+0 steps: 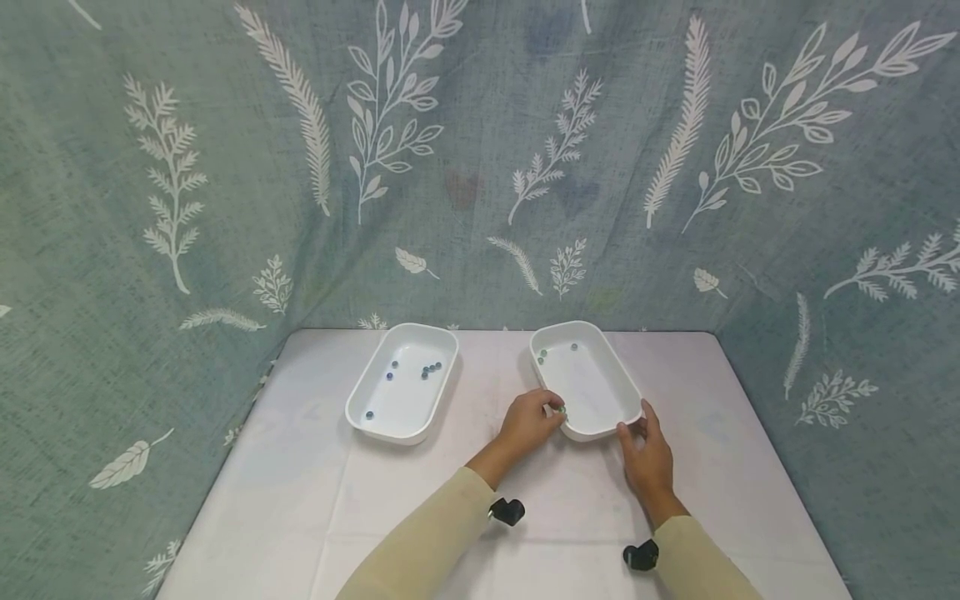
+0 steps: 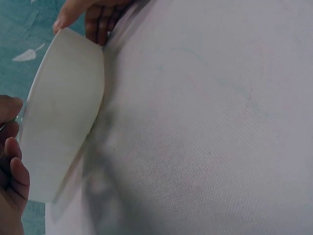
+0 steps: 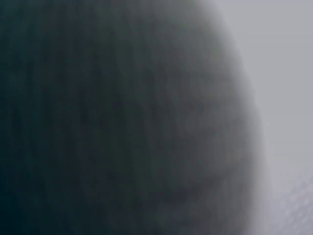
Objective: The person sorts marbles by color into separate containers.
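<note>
My left hand (image 1: 529,423) pinches a small greenish marble (image 1: 562,409) between thumb and forefinger, right at the near left corner of the right-hand white tray (image 1: 617,362). In the left wrist view, the fingers of this left hand (image 2: 12,161) are beside the tray's outer wall (image 2: 68,98). My right hand (image 1: 648,457) grips the tray's near right corner, thumb at the front rim and fingers round the side. Inside that tray, two greenish marbles (image 1: 541,361) lie along the left wall and a greyish marble (image 1: 574,347) lies toward the back.
A second white tray (image 1: 362,392) stands to the left, with several dark blue marbles (image 1: 425,375) scattered inside. Both trays are on a table with a pale cloth (image 1: 420,508). A leaf-patterned curtain (image 1: 480,183) hangs behind and along both sides. A blurred dark surface fills most of the right wrist view.
</note>
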Tool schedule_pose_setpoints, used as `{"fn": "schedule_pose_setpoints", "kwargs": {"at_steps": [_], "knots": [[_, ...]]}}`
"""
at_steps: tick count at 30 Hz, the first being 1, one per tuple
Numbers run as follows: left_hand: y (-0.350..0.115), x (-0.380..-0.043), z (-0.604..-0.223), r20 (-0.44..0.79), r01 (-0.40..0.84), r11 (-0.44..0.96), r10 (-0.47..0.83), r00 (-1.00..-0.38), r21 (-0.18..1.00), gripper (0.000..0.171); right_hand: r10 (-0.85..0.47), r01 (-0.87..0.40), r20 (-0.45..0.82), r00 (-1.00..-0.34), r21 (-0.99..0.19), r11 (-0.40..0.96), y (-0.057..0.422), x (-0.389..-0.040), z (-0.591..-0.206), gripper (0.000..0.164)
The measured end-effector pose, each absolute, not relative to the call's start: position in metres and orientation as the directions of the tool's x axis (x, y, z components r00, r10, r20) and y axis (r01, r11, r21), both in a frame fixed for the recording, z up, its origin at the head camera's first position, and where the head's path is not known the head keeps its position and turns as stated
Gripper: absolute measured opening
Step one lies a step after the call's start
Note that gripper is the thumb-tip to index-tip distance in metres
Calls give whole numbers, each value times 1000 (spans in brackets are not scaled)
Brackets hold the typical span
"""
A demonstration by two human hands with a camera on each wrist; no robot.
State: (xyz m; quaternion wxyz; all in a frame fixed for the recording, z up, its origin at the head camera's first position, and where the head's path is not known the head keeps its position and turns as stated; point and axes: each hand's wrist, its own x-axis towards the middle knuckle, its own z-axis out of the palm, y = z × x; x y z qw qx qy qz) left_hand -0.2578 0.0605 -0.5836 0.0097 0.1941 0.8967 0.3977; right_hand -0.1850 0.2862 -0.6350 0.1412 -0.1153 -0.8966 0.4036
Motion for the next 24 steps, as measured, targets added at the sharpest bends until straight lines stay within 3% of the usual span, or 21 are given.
{"fn": "schedule_pose_setpoints", "kwargs": {"at_steps": [24], "knots": [[64, -258, -586, 143, 337, 604, 346, -927, 722, 16, 322, 76, 173, -931, -770, 633, 286, -185, -635, 75]]}}
